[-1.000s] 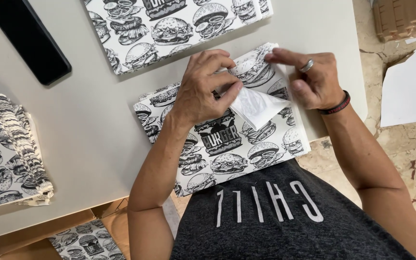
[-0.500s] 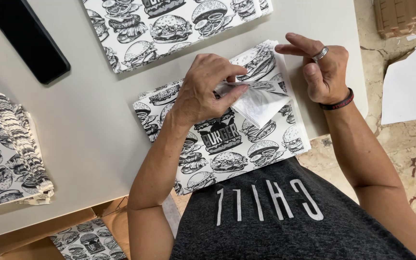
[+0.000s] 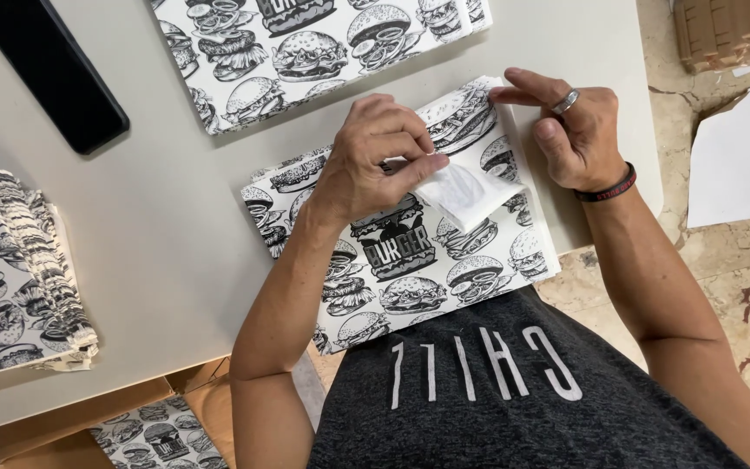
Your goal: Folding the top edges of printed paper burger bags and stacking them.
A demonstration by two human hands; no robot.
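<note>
— Where are you with that sheet?

— My left hand (image 3: pixel 373 156) has its fingers pinched on a small white flap (image 3: pixel 464 193) of paper, lifted off the burger-print paper sheet (image 3: pixel 410 260) that lies at the table's (image 3: pixel 167 234) near edge, right in front of me. My right hand (image 3: pixel 576 130) grips nothing: fingers loosely spread, index tip pressing the sheet's far corner just right of the flap.

— So the fold is done?

— I'd judge not. The flap stands half raised and uncreased, and the sheet is otherwise flat.

— And the rest?

— A finished-looking stack (image 3: pixel 10 278) sits well left of the sheet, more printed sheets (image 3: pixel 305 43) beyond it, and a black phone (image 3: pixel 54 74) far left of those. Plenty seems left.
</note>
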